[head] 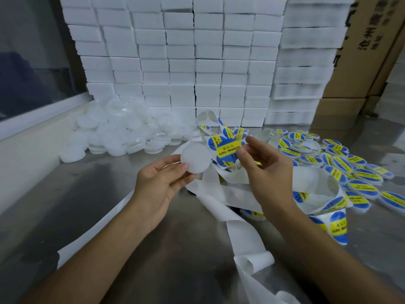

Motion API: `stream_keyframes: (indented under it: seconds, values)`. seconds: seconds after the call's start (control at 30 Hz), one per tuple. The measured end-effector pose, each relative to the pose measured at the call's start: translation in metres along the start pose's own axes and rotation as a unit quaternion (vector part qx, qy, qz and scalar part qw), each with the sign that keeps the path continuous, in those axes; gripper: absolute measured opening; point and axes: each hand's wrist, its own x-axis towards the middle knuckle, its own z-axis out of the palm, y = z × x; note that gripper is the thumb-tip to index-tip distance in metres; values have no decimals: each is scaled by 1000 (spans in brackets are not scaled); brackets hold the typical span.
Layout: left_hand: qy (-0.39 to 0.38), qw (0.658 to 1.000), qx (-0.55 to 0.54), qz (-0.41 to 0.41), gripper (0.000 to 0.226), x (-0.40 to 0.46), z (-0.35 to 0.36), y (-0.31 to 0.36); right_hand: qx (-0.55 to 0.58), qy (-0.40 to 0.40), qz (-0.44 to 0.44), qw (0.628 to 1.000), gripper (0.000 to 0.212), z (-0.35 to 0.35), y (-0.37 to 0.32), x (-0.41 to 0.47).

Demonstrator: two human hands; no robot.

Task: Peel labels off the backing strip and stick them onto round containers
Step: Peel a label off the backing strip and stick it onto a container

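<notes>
The held container is plain white; the label is blue with a yellow band and dark lettering. The backing strip is white, the bench dull grey, the stacked boxes white.

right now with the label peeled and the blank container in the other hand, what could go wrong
1. The label hangs from the right hand's fingers by one edge only, so it may curl or stick to the backing strip just below.
2. The left hand holds the white container by its rim at a tilt, so the label may land off-centre or creased.
3. Loose strip loops beside the labelled containers and could drag them.
</notes>
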Motion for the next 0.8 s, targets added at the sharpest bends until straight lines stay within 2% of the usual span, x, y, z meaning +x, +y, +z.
stream_keyframes:
  seconds: [0.37, 0.5, 0.8]
  values:
    - [27, 1000, 16, 0, 14, 5, -5, -2, -23, -3, -8, 1000, 19, -1, 2, 2]
    - [29, 999, 22, -3, 12, 5, -6, -3, -68, -25, -24, 997, 17, 0, 2, 0]
    - [45, 998, 32, -4, 12, 5, -6, -2, -135, -13, -116, 984, 20, -3, 1, 0]
